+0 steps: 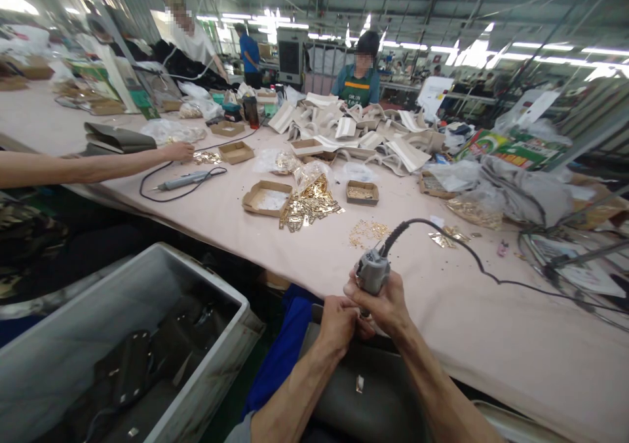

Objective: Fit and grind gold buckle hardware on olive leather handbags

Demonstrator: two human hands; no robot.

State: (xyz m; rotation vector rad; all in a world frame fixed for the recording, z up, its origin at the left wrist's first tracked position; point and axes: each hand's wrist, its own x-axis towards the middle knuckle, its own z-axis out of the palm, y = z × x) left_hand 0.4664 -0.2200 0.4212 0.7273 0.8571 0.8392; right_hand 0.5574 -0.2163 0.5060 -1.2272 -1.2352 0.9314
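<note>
At the lower centre of the frame, we see the right hand (388, 304) with its grip closed around a grey electric screwdriver (372, 272), the tool's tip pointing down. The left hand (338, 326) lies just beside that tip, fingers curled at the upper edge of a dark bag (368, 400); its fingertips are partly hidden, and we cannot tell whether this grip pinches the bag. We note a small shiny metal piece (360, 383) on the bag's face, below both hands. A black cord (426, 220) runs from the screwdriver toward the right edge of the frame, across the pinkish counter (515, 358).

Near the centre, we find a heap of gold plates (307, 212) between two cardboard boxes, with tiny gold parts (368, 232) scattered closer to the hands. A grey crate (213, 364) fills the lower left, holding more dark bags (130, 364). At left, we observe a co-worker's hand (177, 152) reaching over the counter, near a second screwdriver (184, 181). Pale pieces (354, 128) are piled at upper centre, before a person in a green apron (358, 91).
</note>
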